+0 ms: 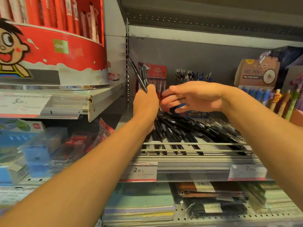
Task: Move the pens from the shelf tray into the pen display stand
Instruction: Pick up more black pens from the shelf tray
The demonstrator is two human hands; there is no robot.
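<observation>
A heap of black pens lies in the shelf tray behind a wire rail. My left hand grips a bundle of black pens that point up and to the left, above the heap's left end. My right hand hovers just right of it, fingers stretched toward the left hand, with a blurred blue and black object under its fingers. A red round display stand with red pens stands on the upper left shelf. A small stand of pens sits at the back of the shelf.
A red pen pack hangs behind my hands. A gel pen box with coloured pens is at the right. Price tags line the shelf edge. Notebooks lie on the shelf below, boxes at lower left.
</observation>
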